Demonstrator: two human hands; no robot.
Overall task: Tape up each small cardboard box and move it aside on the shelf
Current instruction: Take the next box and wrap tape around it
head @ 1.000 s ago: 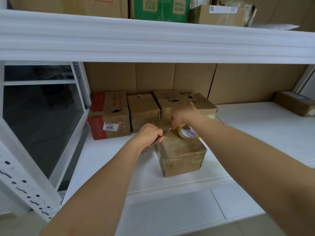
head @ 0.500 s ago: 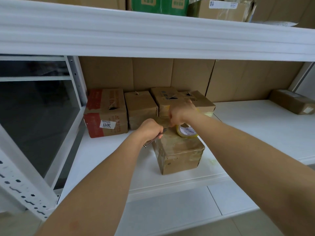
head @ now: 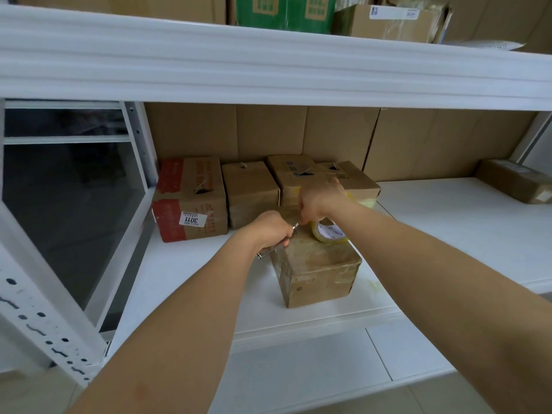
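Your small brown cardboard box, flaps closed and contents hidden, sits near the front of the white shelf. Your left hand has its grip clamped on a thin metal tool. Your right hand pinches something above the yellowish tape roll lying on the box's far edge.
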